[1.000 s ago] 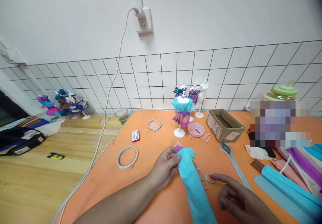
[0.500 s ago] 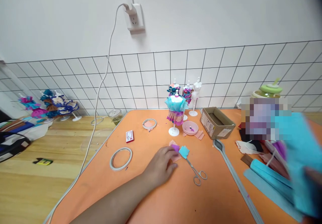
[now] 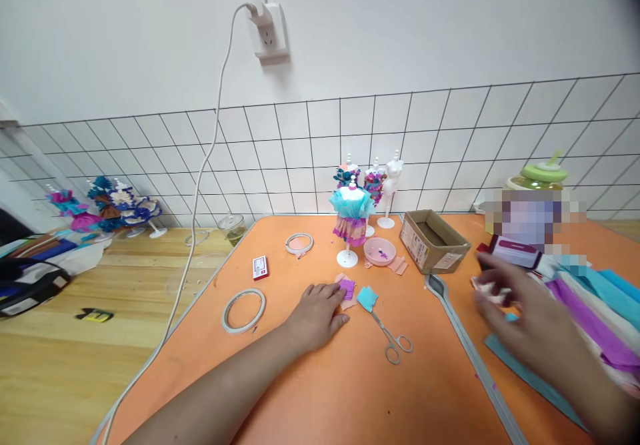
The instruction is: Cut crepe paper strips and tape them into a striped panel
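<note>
On the mat (image 3: 320,398), the left hand (image 3: 313,318) lies flat, thumb apart, touching purple paper (image 3: 348,289); right of the scissors (image 3: 381,326), the right hand (image 3: 537,328) spreads thumb from fingers.

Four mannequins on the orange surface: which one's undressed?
The rightmost mannequin at the back: its white torso is bare, while the front mannequin and the other two wear coloured material.

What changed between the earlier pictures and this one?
The left hand let go of the long light-blue paper strip and lies palm-down at the small purple paper square. The right hand carried the strip rightward and now hovers there, blurred and without it. The silver metal scissors and open brown cardboard box stayed put.
</note>
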`<action>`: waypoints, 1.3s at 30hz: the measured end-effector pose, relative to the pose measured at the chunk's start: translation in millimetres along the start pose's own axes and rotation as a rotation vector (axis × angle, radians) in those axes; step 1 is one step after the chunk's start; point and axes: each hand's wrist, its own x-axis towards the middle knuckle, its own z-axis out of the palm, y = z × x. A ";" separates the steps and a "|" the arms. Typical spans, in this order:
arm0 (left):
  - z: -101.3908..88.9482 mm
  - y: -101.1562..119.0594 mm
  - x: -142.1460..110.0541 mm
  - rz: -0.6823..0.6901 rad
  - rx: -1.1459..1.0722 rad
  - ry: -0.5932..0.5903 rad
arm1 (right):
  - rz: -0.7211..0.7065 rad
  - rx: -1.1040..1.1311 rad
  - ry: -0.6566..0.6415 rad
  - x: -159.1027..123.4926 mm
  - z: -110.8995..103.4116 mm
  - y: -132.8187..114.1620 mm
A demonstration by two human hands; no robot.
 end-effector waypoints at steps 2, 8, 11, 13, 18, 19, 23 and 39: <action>-4.2 1.6 3.1 0.011 -0.007 0.020 | -0.091 -0.025 -0.185 4.6 33.6 -32.7; 5.5 -6.5 4.2 0.045 -0.081 0.159 | -0.083 -0.060 -0.390 24.1 115.7 -85.5; 10.5 -13.0 1.8 0.055 -0.193 0.274 | -0.037 -0.062 -0.378 34.5 129.3 -80.0; 8.3 -13.1 -0.2 0.046 -0.325 0.342 | -0.030 -0.046 -0.353 36.4 126.9 -76.1; -4.2 3.9 -6.5 -0.010 -0.941 0.221 | -0.114 0.257 -0.389 17.3 102.0 -87.9; -5.1 8.2 -7.8 -0.016 -1.075 0.132 | -0.096 0.308 -0.423 12.0 97.7 -92.7; -2.5 17.4 -10.2 -0.117 -1.293 -0.136 | -0.156 0.340 -0.502 0.6 91.9 -105.2; 8.5 19.2 -2.1 -0.168 -1.438 0.107 | 0.207 0.747 -0.525 -0.5 113.8 -103.2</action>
